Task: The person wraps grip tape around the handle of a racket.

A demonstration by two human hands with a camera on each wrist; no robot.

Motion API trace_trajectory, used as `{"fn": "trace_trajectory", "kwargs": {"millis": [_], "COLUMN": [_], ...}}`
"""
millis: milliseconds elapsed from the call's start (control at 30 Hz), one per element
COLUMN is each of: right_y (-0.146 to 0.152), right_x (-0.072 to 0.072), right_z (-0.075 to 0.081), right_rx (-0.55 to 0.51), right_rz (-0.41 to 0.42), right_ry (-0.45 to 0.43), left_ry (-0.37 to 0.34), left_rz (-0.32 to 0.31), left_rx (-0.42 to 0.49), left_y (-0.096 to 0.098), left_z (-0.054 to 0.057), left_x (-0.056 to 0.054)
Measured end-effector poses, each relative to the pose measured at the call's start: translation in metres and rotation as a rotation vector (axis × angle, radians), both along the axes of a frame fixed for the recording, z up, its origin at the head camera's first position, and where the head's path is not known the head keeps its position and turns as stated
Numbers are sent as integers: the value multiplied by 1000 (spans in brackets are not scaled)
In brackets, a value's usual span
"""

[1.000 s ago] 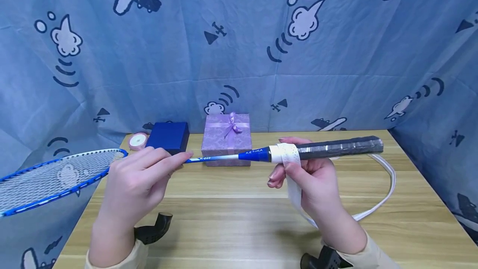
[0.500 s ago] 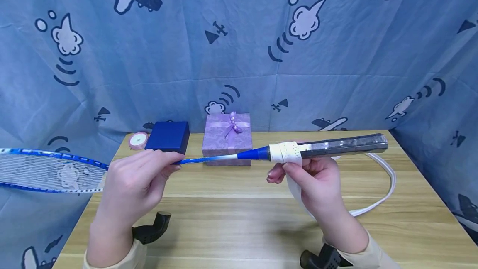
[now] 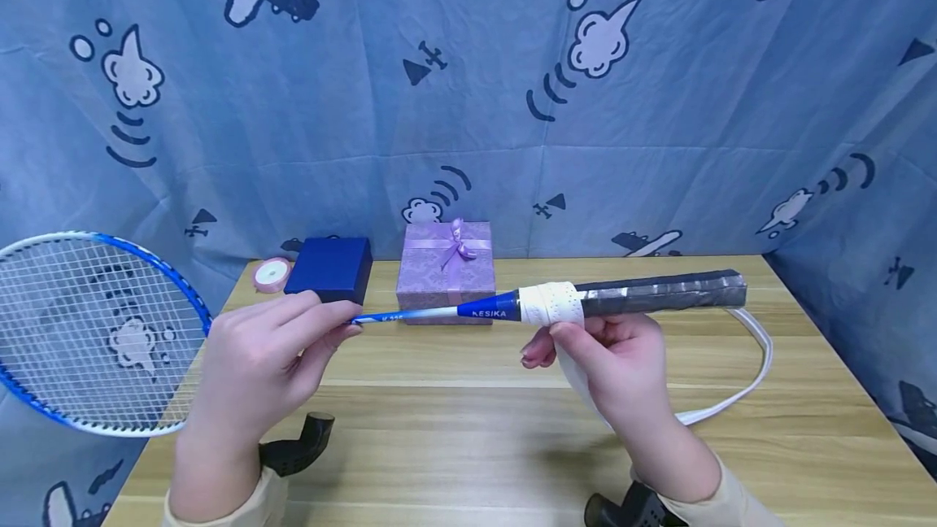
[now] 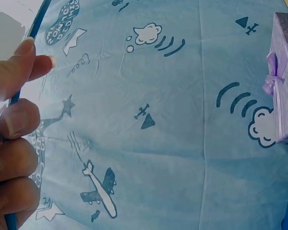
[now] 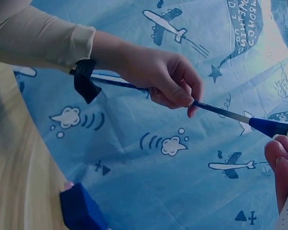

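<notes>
1. Left of centre, pinching the racket (image 3: 489,307) by its shaft between the drawn-together fingers of the left hand (image 3: 263,364).
2. Right of centre, gripping the white tape (image 3: 551,304), wound partway along the handle (image 3: 666,293), between curled fingers and thumb of the right hand (image 3: 628,364).
3. Toward the left edge, ending in the strung head (image 3: 88,340).
4. Mid-frame, beyond, on the table (image 3: 454,437), showing a purple box (image 3: 420,275) and blue box (image 3: 329,263).

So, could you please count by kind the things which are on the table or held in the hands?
Racket: 1
White tape: 1
Boxes, blue box and purple box: 2
Roll: 1
Total: 5
</notes>
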State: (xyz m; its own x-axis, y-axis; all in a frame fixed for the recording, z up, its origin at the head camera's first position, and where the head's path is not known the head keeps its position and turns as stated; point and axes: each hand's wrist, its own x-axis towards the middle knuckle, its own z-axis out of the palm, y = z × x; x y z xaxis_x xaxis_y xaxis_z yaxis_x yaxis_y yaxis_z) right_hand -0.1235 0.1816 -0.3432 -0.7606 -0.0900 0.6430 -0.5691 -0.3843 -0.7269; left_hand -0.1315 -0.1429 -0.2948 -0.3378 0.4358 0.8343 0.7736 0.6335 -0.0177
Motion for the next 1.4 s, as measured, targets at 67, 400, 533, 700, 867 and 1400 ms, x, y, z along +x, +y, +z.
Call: {"fn": "trace_trajectory", "kwargs": {"millis": [67,400,533,700,867,1400], "right_y": [-1,0,0,2,2,1], "right_x": [-1,-2,-5,-7,-5,-3], "right_z": [-1,1,1,-1,-1,1], "right_rx": [-20,-23,-91,-167,-134,-85], "right_rz": [10,21,136,245,151,53], "right_ry": [18,-68,-48,-7,-70,-109], "left_ry": [14,-18,-41,-61,-55,5], "left_rz": [-10,-23,-44,-61,-35,28], "left_rx": [3,-11,-4,-4,-12,3], "left_y": [0,-2,-4,-5,-4,-1], "left_z": [-1,-3,-3,-2,0,2], "left_x": [-1,-2,-1,-1,1,4]}}
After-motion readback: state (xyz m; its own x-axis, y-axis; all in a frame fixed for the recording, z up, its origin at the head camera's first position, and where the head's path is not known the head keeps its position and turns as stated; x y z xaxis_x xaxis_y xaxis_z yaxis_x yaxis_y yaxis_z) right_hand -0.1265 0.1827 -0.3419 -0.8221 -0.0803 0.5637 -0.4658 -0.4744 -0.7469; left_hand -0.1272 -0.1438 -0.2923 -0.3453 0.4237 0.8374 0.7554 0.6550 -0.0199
